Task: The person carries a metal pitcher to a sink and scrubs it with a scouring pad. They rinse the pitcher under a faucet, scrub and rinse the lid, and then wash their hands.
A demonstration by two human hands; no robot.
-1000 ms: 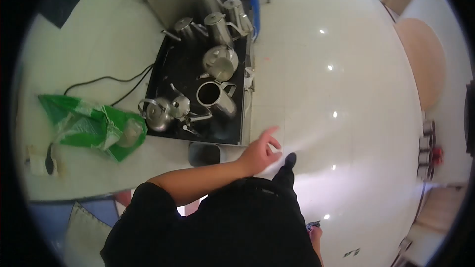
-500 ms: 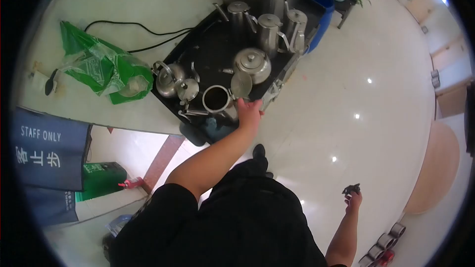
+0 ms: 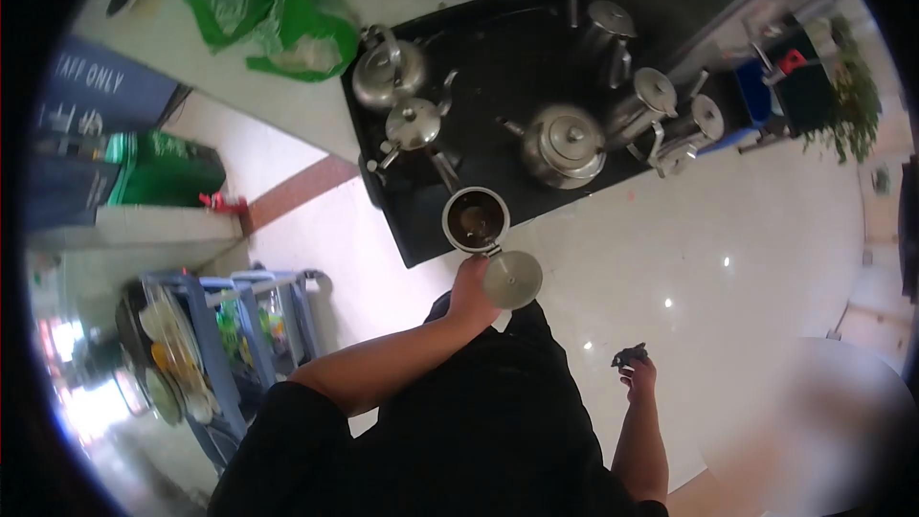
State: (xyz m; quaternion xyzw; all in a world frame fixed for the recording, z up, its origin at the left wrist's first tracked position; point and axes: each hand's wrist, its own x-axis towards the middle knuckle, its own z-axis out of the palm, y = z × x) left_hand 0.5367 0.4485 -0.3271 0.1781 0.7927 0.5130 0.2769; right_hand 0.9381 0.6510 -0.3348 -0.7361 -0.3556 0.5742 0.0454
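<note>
Near my body, my left hand [image 3: 471, 295] is closed around the handle side of a tall metal teapot [image 3: 448, 226]. Its hinged lid [image 3: 512, 280] is flipped back, and brownish liquid or staining shows inside. Out to the right, over the floor, my right hand [image 3: 639, 381] grips a small dark crumpled wad [image 3: 629, 356], whose material I cannot make out. Just beyond the held teapot, a small teapot [image 3: 414, 123] and a kettle [image 3: 388, 75] sit at the left of the black tray-like surface [image 3: 488, 124]. A squat kettle [image 3: 565, 146] sits farther right.
Several tall metal pots [image 3: 643, 101] line the right side of the black surface. A green plastic bag [image 3: 273, 10] lies on the counter at upper left. A blue-framed cart [image 3: 235, 325] with dishes stands to my left, and a green bin [image 3: 163, 168] beyond it.
My left hand has drawn the open teapot toward my body and off the edge of the black surface. The camera view has turned. My right hand still holds the dark wad.
</note>
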